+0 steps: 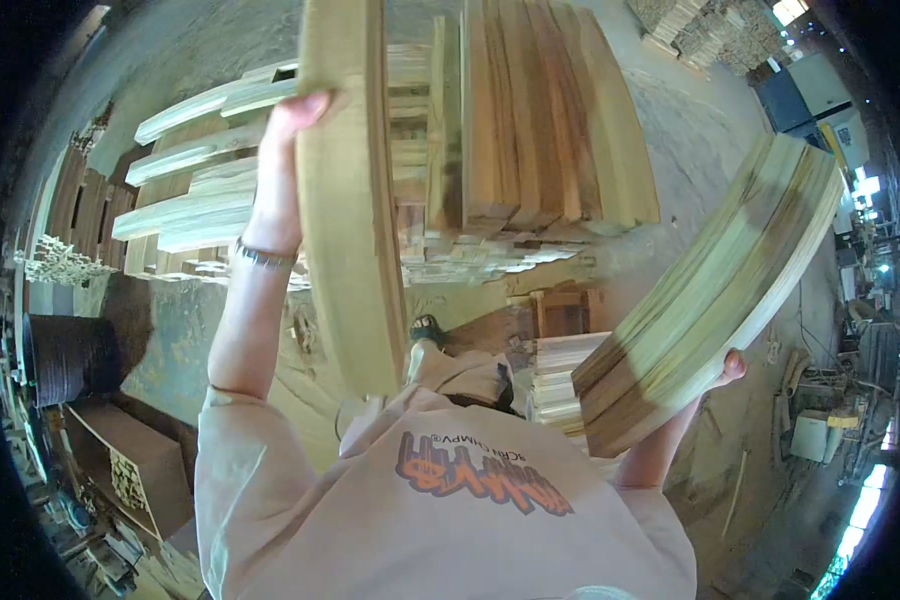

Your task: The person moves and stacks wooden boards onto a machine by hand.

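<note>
My left hand (296, 122) is closed on the edge of a long pale wooden board (345, 230), its thumb over the near face; the other fingers are hidden behind the wood. The board stands lengthwise in front of me, past the top of the view. On the right, my right hand (732, 368) grips a bundle of wooden boards (715, 285) from its outer side, with only a fingertip or thumb showing. Several pieces lie face to face in that bundle, which slants up to the right. Between the two loads is a stack of brown and pale boards (540, 120).
Layered pale planks (195, 195) lie at the left behind my arm. A dark round drum (70, 358) and a brown box (135, 470) stand at far left. More wood (705, 30) is piled at the top right. Machinery (820, 435) lines the right side.
</note>
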`<state>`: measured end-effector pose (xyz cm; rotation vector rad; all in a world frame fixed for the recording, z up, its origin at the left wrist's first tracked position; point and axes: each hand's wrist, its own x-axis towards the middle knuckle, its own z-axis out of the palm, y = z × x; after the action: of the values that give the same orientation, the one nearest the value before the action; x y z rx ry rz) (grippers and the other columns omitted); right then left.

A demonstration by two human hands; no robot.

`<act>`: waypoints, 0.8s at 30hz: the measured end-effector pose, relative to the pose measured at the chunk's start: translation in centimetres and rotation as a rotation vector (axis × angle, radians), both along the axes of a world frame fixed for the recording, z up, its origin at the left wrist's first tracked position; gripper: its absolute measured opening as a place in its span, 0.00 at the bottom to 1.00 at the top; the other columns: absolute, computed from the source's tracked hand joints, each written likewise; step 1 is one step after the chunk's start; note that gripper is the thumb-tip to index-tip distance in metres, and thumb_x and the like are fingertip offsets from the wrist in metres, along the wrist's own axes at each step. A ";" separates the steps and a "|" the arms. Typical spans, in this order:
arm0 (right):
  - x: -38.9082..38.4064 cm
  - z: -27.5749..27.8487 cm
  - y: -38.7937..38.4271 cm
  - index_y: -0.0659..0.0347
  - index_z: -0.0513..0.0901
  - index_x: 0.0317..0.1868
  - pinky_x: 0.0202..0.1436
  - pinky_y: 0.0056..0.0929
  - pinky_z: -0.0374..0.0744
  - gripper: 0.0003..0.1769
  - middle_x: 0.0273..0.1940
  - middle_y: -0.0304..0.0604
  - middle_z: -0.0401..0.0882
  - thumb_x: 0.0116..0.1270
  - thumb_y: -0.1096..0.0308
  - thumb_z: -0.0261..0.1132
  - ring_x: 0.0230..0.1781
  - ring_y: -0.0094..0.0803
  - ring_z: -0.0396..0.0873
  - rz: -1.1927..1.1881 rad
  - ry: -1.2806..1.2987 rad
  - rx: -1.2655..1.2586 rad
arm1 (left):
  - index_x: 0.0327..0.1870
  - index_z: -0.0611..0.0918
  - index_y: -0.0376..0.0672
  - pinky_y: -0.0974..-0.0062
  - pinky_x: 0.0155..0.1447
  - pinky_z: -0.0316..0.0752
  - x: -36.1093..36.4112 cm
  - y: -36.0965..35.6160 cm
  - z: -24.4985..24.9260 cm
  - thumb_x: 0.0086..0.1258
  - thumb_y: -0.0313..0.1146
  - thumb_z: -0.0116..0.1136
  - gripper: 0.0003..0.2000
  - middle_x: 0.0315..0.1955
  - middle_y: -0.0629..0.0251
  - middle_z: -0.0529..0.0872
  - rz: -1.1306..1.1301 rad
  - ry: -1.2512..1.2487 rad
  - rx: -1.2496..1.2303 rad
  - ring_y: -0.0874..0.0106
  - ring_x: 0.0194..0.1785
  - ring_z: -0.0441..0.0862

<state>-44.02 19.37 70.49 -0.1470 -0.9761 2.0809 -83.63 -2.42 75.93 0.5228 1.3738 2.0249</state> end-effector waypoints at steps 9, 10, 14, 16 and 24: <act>5.0 -4.0 2.7 0.71 0.61 0.67 0.52 0.46 0.80 0.55 0.58 0.60 0.70 0.49 0.36 0.64 0.53 0.51 0.75 -0.157 -0.190 -0.003 | 0.52 0.78 0.43 0.72 0.40 0.77 -5.8 11.2 -3.2 0.58 0.59 0.55 0.30 0.38 0.65 0.82 -0.207 -0.189 -0.060 0.72 0.38 0.80; 6.5 -4.8 3.3 0.71 0.61 0.67 0.52 0.46 0.80 0.55 0.57 0.60 0.70 0.49 0.36 0.64 0.52 0.50 0.75 -0.183 -0.237 0.001 | 0.52 0.78 0.43 0.72 0.40 0.77 -6.0 11.9 -3.4 0.58 0.59 0.55 0.30 0.38 0.65 0.82 -0.202 -0.189 -0.064 0.72 0.38 0.80; 10.3 -7.6 6.8 0.71 0.62 0.67 0.51 0.46 0.81 0.55 0.56 0.59 0.71 0.48 0.36 0.65 0.51 0.50 0.75 -0.283 -0.431 0.025 | 0.56 0.76 0.43 0.69 0.46 0.78 -7.4 13.8 -4.8 0.63 0.61 0.48 0.31 0.43 0.64 0.82 -0.290 -0.098 -0.205 0.72 0.43 0.81; 11.4 -9.5 7.7 0.71 0.62 0.66 0.50 0.46 0.81 0.56 0.55 0.59 0.71 0.47 0.35 0.65 0.51 0.49 0.75 -0.344 -0.507 0.038 | 0.57 0.76 0.43 0.69 0.49 0.78 -6.9 14.5 -4.1 0.65 0.60 0.46 0.31 0.46 0.63 0.82 -0.261 -0.154 -0.248 0.72 0.45 0.81; 1.7 -2.7 9.3 0.69 0.63 0.65 0.45 0.41 0.82 0.54 0.50 0.56 0.72 0.46 0.37 0.66 0.48 0.46 0.75 -0.309 -0.333 -0.024 | 0.55 0.80 0.40 0.67 0.51 0.78 -7.4 15.2 -1.4 0.63 0.62 0.51 0.33 0.45 0.58 0.85 -0.276 0.081 -0.369 0.69 0.45 0.84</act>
<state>-42.32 28.65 67.81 -0.6330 -1.0482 1.8144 -91.05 12.83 74.51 0.5941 1.5819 1.5025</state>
